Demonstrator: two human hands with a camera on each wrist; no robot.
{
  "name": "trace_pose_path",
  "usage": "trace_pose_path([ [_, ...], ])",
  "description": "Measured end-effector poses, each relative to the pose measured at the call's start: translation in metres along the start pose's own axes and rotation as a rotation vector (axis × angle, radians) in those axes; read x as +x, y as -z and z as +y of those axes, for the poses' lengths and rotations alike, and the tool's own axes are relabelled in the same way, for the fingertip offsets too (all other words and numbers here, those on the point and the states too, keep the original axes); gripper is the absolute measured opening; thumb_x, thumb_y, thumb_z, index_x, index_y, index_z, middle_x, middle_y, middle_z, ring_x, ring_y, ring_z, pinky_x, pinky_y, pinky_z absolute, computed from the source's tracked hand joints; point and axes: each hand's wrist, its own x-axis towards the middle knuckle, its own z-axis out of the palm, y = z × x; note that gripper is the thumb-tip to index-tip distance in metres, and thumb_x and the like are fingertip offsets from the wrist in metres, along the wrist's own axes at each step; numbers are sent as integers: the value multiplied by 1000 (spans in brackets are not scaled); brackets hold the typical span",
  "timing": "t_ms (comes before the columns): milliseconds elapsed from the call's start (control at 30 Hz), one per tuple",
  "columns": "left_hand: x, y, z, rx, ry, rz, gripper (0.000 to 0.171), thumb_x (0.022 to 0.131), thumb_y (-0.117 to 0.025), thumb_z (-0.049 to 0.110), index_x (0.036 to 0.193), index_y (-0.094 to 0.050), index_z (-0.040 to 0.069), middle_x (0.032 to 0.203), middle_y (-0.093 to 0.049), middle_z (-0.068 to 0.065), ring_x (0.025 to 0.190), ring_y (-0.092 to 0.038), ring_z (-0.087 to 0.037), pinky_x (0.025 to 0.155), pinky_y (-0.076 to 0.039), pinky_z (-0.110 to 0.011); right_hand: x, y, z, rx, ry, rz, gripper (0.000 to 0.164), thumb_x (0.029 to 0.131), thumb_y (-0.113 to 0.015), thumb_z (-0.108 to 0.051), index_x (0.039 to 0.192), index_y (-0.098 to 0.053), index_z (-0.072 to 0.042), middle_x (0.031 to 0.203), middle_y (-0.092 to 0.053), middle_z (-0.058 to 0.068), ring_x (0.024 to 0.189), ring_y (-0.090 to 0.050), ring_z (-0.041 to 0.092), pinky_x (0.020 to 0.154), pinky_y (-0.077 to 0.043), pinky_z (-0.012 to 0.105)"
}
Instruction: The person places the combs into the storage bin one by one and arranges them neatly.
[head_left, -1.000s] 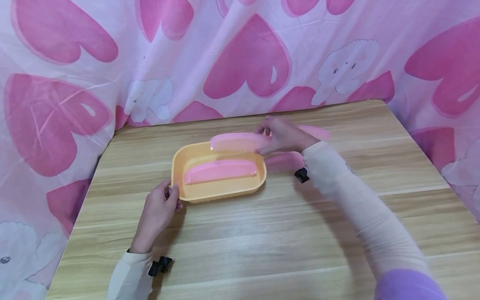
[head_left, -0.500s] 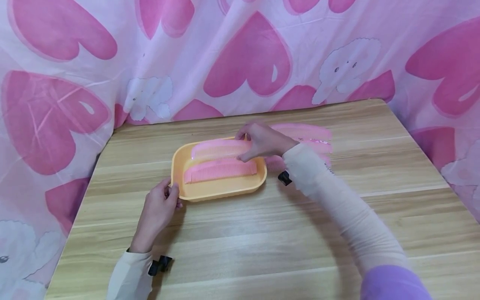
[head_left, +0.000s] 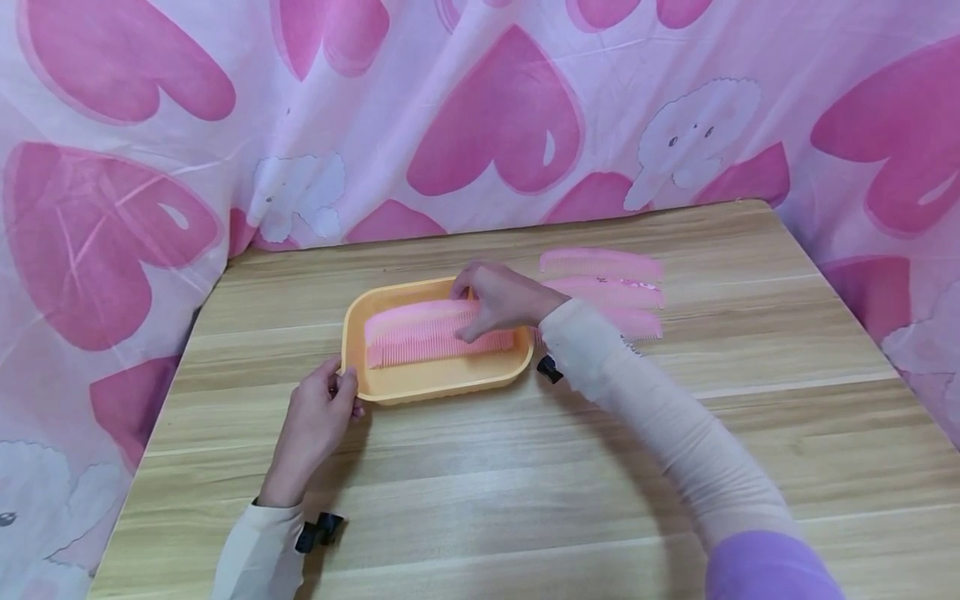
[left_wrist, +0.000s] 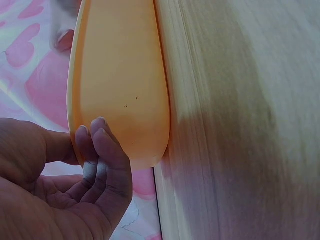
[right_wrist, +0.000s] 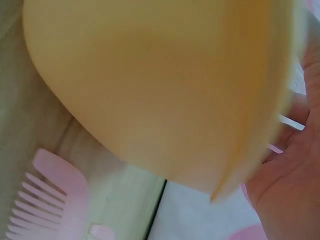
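Pink comb (head_left: 411, 316) pinched at one end by my right hand (head_left: 501, 297), inside the yellow tray (head_left: 442, 392).
I have thumb and fingers on the end nearest my sleeve; the comb overlaps a second comb (head_left: 431, 352) lying in there — whether they touch, I can't tell. I judge it light, stiff plastic, smooth enough to slip, with thin teeth that could snap, so the solid spine is the place to hold. My left hand (head_left: 313, 421) pinches the tray's near corner, thumb against fingers; its wall looks light and fairly stiff. Beyond, three combs (head_left: 603, 262) lie on the wooden table (head_left: 487, 508), partly behind my arm. The middle one seems to carry marks, too small to read — I can make out no brand.
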Motion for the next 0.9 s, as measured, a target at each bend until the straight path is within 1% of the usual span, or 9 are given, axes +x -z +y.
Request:
trace_pose_path([
  [100,0,0,0,8,-5,6,42,109,-40,21,143,-48,-3,84,-61,-12,71,-63,-19,58,-52,-26,1,-5,1,-11,3,-3,53,70,-91,-30,110,-72,0,104,-66,7,98,-57,20,87,-48,31],
  [200,0,1,0,10,-8,9,42,109,-41,21,142,-49,-3,83,-61,-12,71,-63,-19,57,-52,-26,2,-9,2,7,-9,-15,53,70,-91,-28,110,-71,1,105,-65,7,98,-56,20,88,-48,31],
  [400,0,1,0,13,-3,-4,44,109,-40,21,145,-47,-4,84,-61,-12,71,-63,-19,58,-52,-26,1,-16,5,36,-39,-52,55,72,-90,-27,113,-69,2,111,-64,7,102,-58,20,93,-48,31],
  [533,0,0,0,17,-8,-1,43,109,-40,21,144,-48,-4,83,-61,-12,71,-63,-19,58,-52,-26,1,-20,6,-7,-27,-64,55,73,-89,-29,114,-69,2,112,-67,8,102,-59,20,95,-48,31],
  [667,1,0,-1,18,-21,9,40,109,-41,19,141,-51,-3,82,-61,-12,70,-63,-19,59,-53,-25,1,-21,7,-59,-8,-55,56,72,-89,-32,113,-70,1,110,-69,7,100,-60,20,95,-47,32],
  [767,1,0,-2,20,-29,16,38,109,-41,18,138,-52,-3,81,-61,-12,69,-63,-19,58,-53,-25,2,-22,7,-78,-5,-51,56,72,-89,-33,112,-71,1,110,-69,7,102,-60,20,96,-47,32],
  [900,1,-1,-2,19,-32,13,39,109,-41,18,140,-51,-4,81,-61,-12,69,-63,-19,58,-53,-25,1,-22,7,-111,-7,-61,56,73,-88,-35,114,-71,0,113,-68,7,104,-60,20,97,-47,32],
])
